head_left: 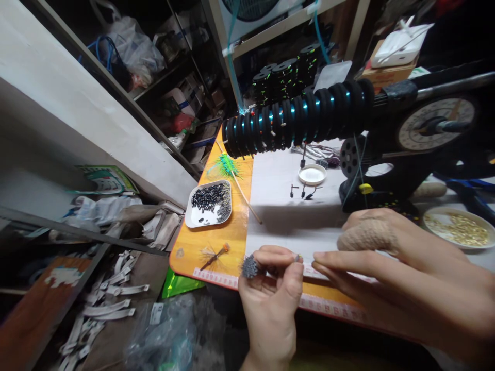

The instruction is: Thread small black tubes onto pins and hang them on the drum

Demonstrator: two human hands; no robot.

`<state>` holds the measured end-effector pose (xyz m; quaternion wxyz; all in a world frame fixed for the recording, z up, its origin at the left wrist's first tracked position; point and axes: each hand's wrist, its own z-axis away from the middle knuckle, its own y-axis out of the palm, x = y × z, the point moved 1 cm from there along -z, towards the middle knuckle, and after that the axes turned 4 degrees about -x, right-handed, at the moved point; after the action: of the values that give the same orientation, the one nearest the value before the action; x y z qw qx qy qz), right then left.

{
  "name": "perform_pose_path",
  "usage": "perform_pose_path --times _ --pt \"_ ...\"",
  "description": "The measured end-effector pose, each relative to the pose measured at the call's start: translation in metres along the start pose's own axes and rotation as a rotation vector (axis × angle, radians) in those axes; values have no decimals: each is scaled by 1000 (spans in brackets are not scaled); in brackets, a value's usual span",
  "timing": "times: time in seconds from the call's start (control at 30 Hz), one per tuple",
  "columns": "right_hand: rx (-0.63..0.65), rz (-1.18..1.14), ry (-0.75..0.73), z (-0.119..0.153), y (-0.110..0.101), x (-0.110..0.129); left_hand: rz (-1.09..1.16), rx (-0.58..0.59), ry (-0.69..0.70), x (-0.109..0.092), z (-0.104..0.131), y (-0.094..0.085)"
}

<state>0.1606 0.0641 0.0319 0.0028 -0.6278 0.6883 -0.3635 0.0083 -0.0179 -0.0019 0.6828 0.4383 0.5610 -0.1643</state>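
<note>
My left hand (273,296), low in the middle of the head view, is closed round a bundle of thin grey pieces (250,267) whose ends show at its left side. Its thumb and forefinger pinch a tiny item (299,257), too small to name. Just to the right, my right hand (402,263) has its thumb and forefinger pressed together; anything between the tips is too small to make out. Tan tape wraps one of its fingers. Both hands are above the table's front edge, beside a white sheet (278,226).
A white tray (189,219) of black and grey pieces stands at the left. Above the sheet extends a black ribbed roller (297,121) with blue line. A small white dish (312,175) and a dish of gold pieces (460,229) lie farther right. A thin stick (245,198) crosses the sheet's edge.
</note>
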Motion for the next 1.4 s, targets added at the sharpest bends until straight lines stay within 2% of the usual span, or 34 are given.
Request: perform_pose_path --times 0.2,0.33,0.43,0.53,0.7,0.83,0.9,1.0,1.1,1.2,1.3,1.37,1.4 --pt "-4 55 -159 -2 0 -2 -1 8 22 1 0 0" --pt "-25 97 -236 -7 -1 -4 -54 18 205 1 1 6" --pt "40 97 -216 -10 -3 -7 -112 61 339 2 2 9" --pt "111 -17 -170 -14 -5 -10 -125 119 354 2 1 11" --pt "95 -150 -106 -18 -5 -9 -43 250 260 2 -6 12" --pt "142 -210 -73 -14 -3 -12 107 353 196 1 -10 16" --pt "153 -173 -112 -13 -2 -14 240 401 124 0 -11 17" --pt "123 -17 -313 -16 -7 -12 306 512 46 -3 -13 13" --pt "66 162 -505 -22 -17 -9 154 535 -26 -10 -21 4" --pt "30 294 -605 -37 -29 -11 -129 531 -177 -24 -30 0" --pt "97 292 -731 -62 -40 -25 -440 633 -271 -41 -34 5" --pt "77 317 -797 -83 -50 -41 -536 689 -263 -49 -33 10" --pt "24 363 -795 -93 -56 -48 -551 691 -258 -52 -32 12"
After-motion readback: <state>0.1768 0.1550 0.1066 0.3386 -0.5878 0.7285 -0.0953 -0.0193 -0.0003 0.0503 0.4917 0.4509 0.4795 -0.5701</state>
